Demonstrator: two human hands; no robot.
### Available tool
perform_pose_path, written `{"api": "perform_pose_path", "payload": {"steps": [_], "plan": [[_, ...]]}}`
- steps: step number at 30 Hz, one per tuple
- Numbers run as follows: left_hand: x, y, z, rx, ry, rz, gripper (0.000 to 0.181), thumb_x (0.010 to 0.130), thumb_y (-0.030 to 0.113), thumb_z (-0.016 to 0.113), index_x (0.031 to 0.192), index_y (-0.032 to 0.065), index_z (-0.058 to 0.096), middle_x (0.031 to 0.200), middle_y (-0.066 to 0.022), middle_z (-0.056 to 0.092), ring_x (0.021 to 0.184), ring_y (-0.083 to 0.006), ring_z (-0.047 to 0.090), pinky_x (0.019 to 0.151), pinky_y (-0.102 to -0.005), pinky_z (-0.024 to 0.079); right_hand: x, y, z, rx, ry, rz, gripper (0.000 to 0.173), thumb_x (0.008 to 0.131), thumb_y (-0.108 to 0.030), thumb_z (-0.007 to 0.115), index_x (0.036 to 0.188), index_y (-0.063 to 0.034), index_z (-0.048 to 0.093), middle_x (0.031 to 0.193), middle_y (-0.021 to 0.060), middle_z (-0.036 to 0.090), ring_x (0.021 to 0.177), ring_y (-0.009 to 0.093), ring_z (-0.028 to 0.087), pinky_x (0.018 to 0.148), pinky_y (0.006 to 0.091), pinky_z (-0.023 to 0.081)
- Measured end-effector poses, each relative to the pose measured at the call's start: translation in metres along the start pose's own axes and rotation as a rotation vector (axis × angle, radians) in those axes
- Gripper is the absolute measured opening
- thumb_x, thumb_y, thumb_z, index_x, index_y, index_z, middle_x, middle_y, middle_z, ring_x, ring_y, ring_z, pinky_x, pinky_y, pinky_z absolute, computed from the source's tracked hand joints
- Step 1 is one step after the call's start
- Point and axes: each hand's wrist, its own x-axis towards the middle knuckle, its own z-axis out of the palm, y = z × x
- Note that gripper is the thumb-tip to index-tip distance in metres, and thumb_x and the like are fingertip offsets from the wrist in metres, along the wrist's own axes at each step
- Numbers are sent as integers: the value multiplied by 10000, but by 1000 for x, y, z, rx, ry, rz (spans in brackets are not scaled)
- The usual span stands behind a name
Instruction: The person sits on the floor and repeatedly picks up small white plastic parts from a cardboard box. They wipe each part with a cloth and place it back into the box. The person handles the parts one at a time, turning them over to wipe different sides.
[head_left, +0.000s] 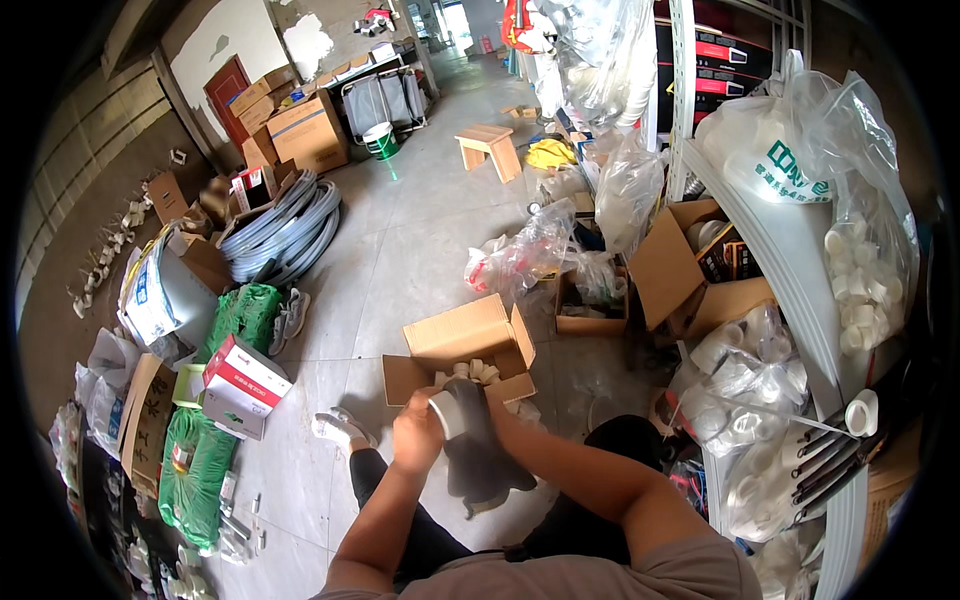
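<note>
My left hand (418, 433) grips a white plastic pipe fitting (447, 415) by its rim. A dark grey cloth (480, 442) lies against the fitting's right side and hangs down between my knees. My right hand (493, 401) is at the cloth's upper right, its fingers mostly hidden behind the cloth, so its hold cannot be made out. Just beyond both hands an open cardboard box (457, 334) stands on the floor with several white pipe fittings (476, 370) inside.
At right, a metal shelf (806, 277) bears plastic bags of white fittings (862, 292); an open carton (664, 266) stands beside it. Coiled grey hose (289, 229), green bundles (196, 476) and a red-and-white box (244, 386) are at left. A wooden stool (487, 142) stands farther off.
</note>
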Motion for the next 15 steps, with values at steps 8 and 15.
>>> {"api": "perform_pose_path", "payload": {"steps": [8, 15], "plan": [[1, 23, -24, -1038, -692, -590, 455, 754, 37, 585, 1196, 71, 481, 1070, -62, 561, 817, -65, 554, 555, -169, 429, -14, 9, -17, -663, -12, -320, 346, 664, -188, 622, 966, -32, 556, 896, 204, 578, 867, 357, 546, 740, 419, 440], [-8, 35, -32, -1131, -680, -786, 404, 795, 84, 567, 1187, 67, 470, 973, -46, 579, 705, -68, 569, 439, -133, 379, -6, -15, -13, -761, -136, -496, 269, 658, -181, 600, 880, -30, 583, 837, 168, 591, 801, 342, 563, 718, 427, 442]]}}
